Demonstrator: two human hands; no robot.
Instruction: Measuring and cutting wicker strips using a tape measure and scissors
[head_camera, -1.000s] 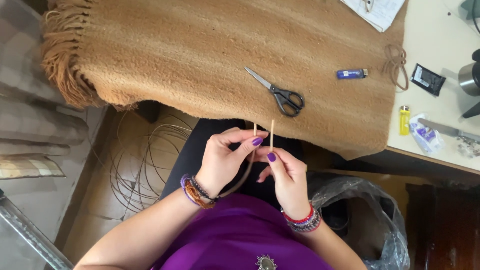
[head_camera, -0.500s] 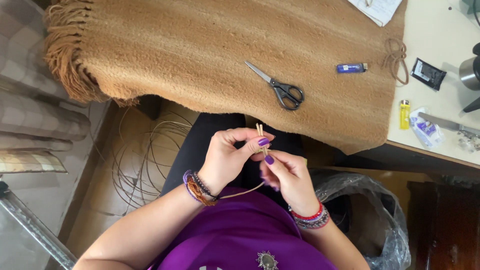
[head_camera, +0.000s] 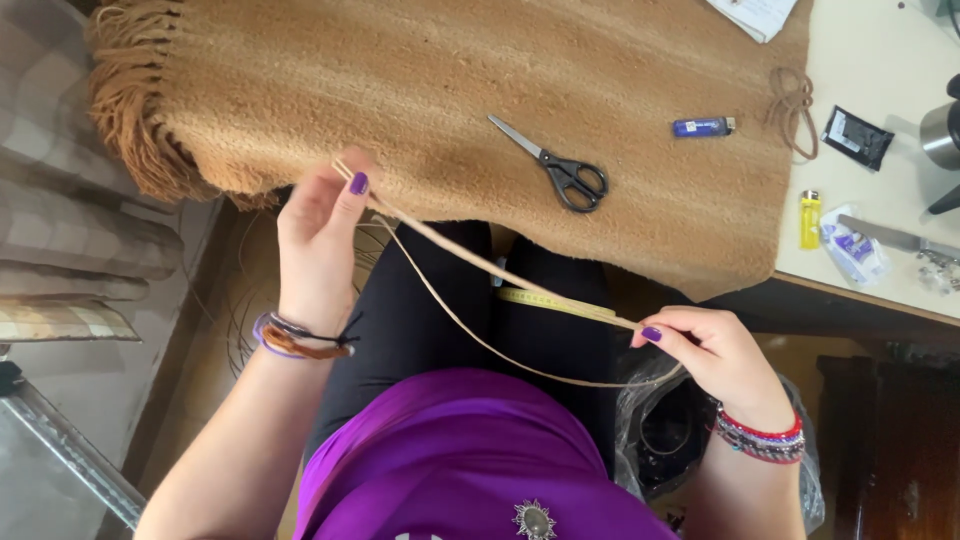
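Apart go both hands since a moment ago, left hand (head_camera: 318, 222) and right hand (head_camera: 722, 360) each pinching the tan cord (head_camera: 470, 262), now stretched taut over the lap below the scissors (head_camera: 562, 170) on the worktop's rug (head_camera: 420, 90).

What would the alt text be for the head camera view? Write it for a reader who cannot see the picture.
Seen from above, a seated person stretches a thin tan cord between the raised left hand and the lower right hand; a slack strand loops beneath. Ahead, a brown fringed cloth on the table holds scissors and a blue lighter.
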